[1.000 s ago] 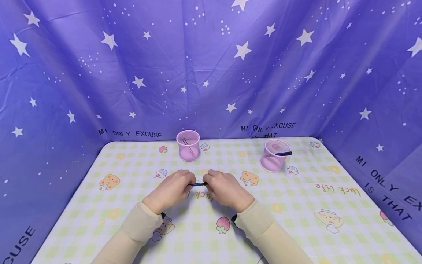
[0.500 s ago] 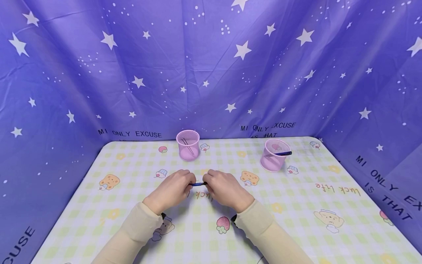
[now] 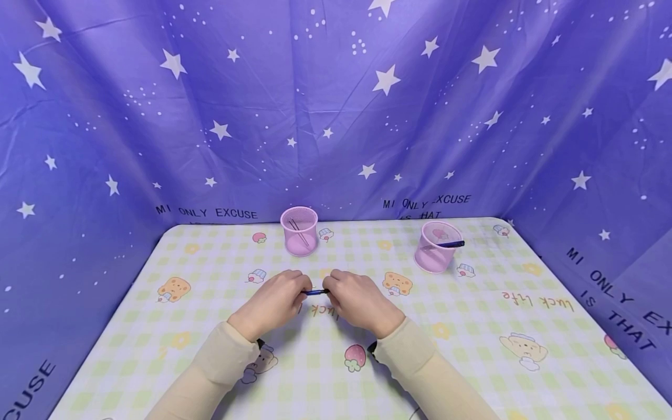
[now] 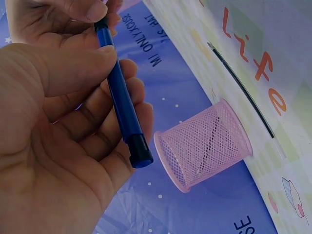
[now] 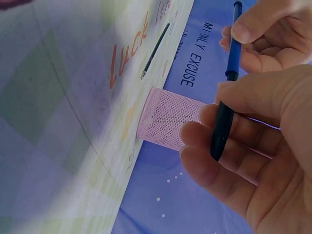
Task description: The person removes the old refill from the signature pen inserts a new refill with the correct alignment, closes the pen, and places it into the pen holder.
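My left hand (image 3: pixel 278 296) and right hand (image 3: pixel 357 296) meet over the middle of the table, with a blue and black pen (image 3: pixel 316 293) spanning them. The left thumb and fingers grip the blue barrel (image 4: pixel 122 92), whose dark end cap points out of the palm in the left wrist view. In the right wrist view, my right hand pinches the black tip section (image 5: pixel 224 122), its narrow end angled down past the fingers. The black section meets the blue barrel between the hands. A thin dark pen refill (image 4: pixel 246 92) lies on the table near them.
A pink mesh pen holder (image 3: pixel 299 248) with thin dark sticks in it stands beyond my hands at the back. Another pink holder (image 3: pixel 433 261) at the back right bears a leaning dark blue pen (image 3: pixel 451 244). A purple starry curtain (image 3: pixel 336 105) surrounds the checked table (image 3: pixel 472 350).
Both hands stay in place on the pen. The dark stretch showing between them looks slightly shorter than a second ago. The holders have not moved.
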The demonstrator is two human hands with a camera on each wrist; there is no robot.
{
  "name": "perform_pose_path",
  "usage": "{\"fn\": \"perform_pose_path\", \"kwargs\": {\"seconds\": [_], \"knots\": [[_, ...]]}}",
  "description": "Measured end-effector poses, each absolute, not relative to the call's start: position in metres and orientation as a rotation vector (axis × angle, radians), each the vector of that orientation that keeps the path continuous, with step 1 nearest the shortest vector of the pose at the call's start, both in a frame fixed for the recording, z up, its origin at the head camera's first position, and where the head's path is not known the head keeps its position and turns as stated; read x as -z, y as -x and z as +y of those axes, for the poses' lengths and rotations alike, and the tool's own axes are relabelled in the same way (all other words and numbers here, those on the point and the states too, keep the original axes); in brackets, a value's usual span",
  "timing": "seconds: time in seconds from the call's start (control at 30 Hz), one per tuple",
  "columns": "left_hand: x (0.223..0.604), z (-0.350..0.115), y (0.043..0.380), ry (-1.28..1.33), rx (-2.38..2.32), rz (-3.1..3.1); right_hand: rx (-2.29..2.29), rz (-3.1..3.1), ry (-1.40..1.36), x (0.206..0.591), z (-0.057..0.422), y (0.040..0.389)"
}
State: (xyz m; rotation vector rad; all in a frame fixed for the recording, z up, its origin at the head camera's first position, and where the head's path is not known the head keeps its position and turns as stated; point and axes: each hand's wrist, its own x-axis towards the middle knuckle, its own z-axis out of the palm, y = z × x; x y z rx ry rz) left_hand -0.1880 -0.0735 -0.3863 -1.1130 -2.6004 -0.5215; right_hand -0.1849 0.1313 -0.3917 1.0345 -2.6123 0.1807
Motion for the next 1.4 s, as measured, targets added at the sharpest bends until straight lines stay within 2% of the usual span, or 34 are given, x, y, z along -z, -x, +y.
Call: {"fn": "perform_pose_path", "kwargs": {"seconds": [1.4], "knots": [[0.3889,-0.0690,0.1855,1.056,0.530,-2.522,-0.206,-2.596,-1.044,0.3913,0.1292,0.1823]]}}
